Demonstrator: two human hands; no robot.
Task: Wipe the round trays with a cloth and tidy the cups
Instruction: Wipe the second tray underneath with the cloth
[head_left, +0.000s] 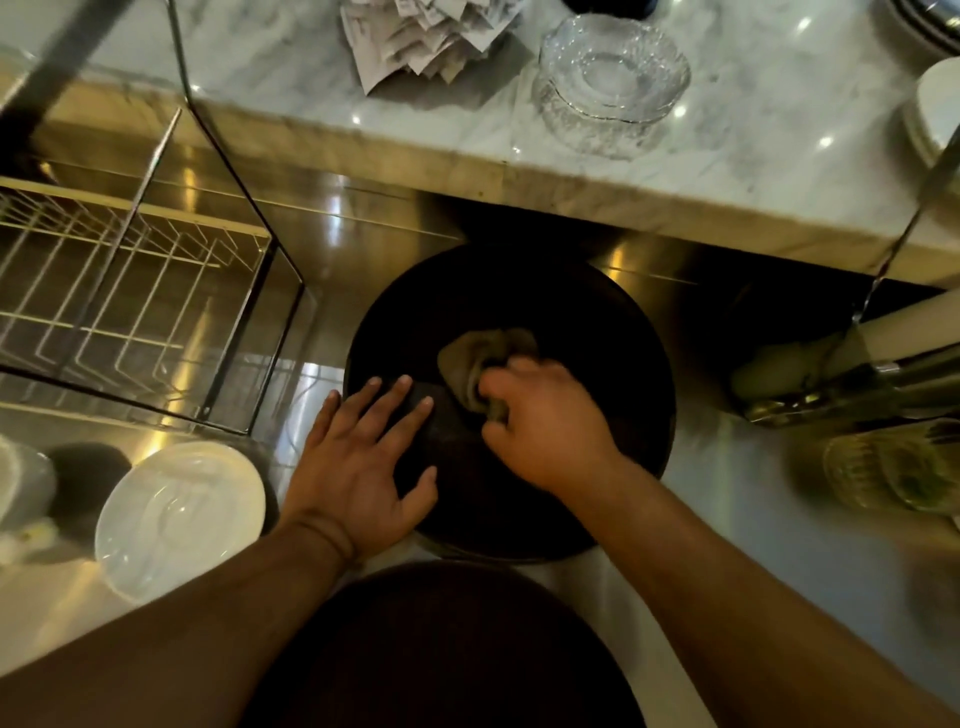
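Observation:
A dark round tray (519, 301) lies on the steel counter in the middle of the view. My right hand (545, 421) is shut on a bunched brownish cloth (485, 351), pressing it onto the tray's middle. My left hand (363, 457) rests flat on the tray's left rim, fingers spread, holding nothing. A second dark round shape (447, 649) fills the bottom centre, close to my body; I cannot tell whether it is another tray. Glass cups (893, 470) lie blurred at the right edge.
White plates (182, 519) are stacked at the lower left. A wire rack (104, 296) stands inside a glass case at the left. On the marble ledge (753, 156) behind are stacked glass dishes (613, 78) and folded paper slips (426, 36).

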